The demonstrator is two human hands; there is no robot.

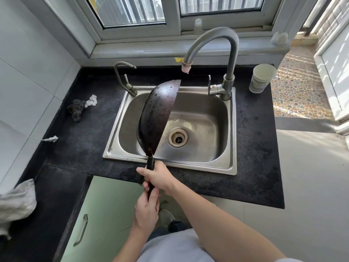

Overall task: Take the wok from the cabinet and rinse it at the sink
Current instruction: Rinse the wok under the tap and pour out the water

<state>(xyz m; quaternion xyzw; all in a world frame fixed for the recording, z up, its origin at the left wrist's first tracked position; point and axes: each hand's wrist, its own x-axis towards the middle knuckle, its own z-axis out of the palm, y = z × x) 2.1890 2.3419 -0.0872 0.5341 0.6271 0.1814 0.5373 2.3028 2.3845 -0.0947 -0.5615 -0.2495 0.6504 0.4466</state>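
Risk: wok (156, 110) stands on edge with bowl weight well beyond both hands. Handle (150, 162) could twist in grip, so rim strikes sink (233, 129) or small tap (125, 80) at left. No stream visible from faucet (224, 44).

Right hand (157, 176) wraps handle nearest bowl. Left hand (146, 210) curls round handle end, just nearer. Wok hangs over sink's left half, far of grip.

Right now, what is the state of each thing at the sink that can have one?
wok: tipped on its side over the sink, held by the handle
tap: no stream, one drop at the nozzle
sink: no standing water, drain unplugged
cup: upright on the counter
cabinet door: closed
right hand: grips the handle
left hand: grips the handle's end
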